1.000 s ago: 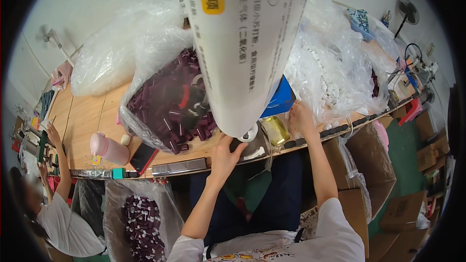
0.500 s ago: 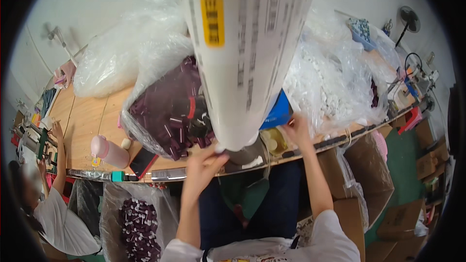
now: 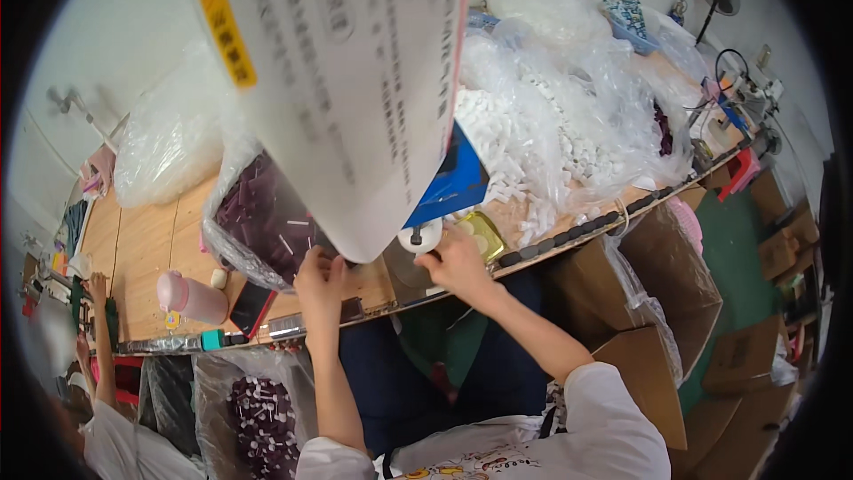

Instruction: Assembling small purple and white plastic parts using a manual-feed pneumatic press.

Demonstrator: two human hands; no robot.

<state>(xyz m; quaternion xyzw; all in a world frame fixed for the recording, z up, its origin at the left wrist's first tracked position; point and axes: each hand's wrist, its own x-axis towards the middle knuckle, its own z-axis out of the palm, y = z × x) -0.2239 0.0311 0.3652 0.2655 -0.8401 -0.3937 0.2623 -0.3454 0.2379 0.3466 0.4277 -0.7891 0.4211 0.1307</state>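
My left hand (image 3: 319,286) is at the near right edge of a clear plastic bag of dark purple tubes (image 3: 258,204), fingers bent and a little apart; nothing shows in them. My right hand (image 3: 464,265) grips the rim of a white round piece (image 3: 420,236) with a dark centre, thumb on the near side. Just behind that piece stands a blue block-like thing (image 3: 453,180), partly hidden. A yellowish clear dish (image 3: 489,236) with pale round things is beside my right fingers. A large white printed object (image 3: 346,98), close to the camera, covers the middle.
White small parts (image 3: 533,138) lie heaped in plastic at the back right. A pink bottle (image 3: 191,298) and a dark phone-like slab (image 3: 252,307) stand left. Cardboard boxes (image 3: 635,293) sit below the right edge; a lined bin of purple-white parts (image 3: 262,418) is lower left. Another person (image 3: 124,436) works far left.
My left hand has moved left, from the table's front edge to the purple tubes. My right hand has come left from beside the dish to the white round piece. The view has shifted.
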